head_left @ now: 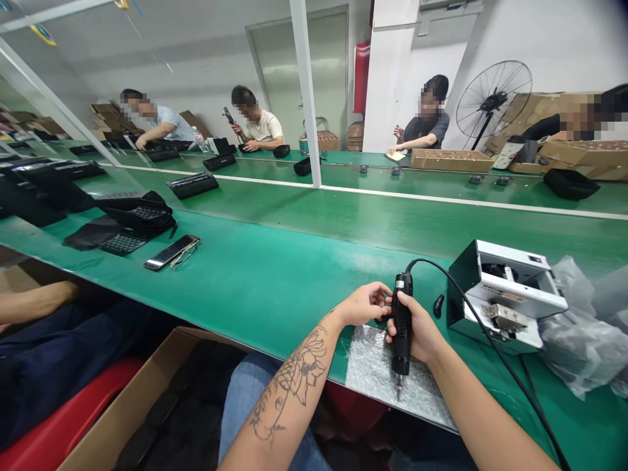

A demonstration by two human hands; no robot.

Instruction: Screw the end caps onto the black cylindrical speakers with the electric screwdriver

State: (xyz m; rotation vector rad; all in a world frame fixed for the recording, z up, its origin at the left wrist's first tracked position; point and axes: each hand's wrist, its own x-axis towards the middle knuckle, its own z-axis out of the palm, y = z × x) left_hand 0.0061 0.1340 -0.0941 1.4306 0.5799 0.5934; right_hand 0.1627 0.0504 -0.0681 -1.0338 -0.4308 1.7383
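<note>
My right hand is wrapped round a black electric screwdriver, its bit pointing down over a sheet of bubble wrap at the bench edge. A cable runs from the tool's top to the right. Just left of the tool is my left hand, its fingers curled; a small dark thing lies partly hidden beneath them, and I cannot make out what they hold. A small black part lies on the green bench between the tool and a white and black machine.
Plastic bags lie right of the machine. A phone, glasses and black cases are on the left. Several people sit across the green line. An open carton with dark items stands below the bench, left of my legs.
</note>
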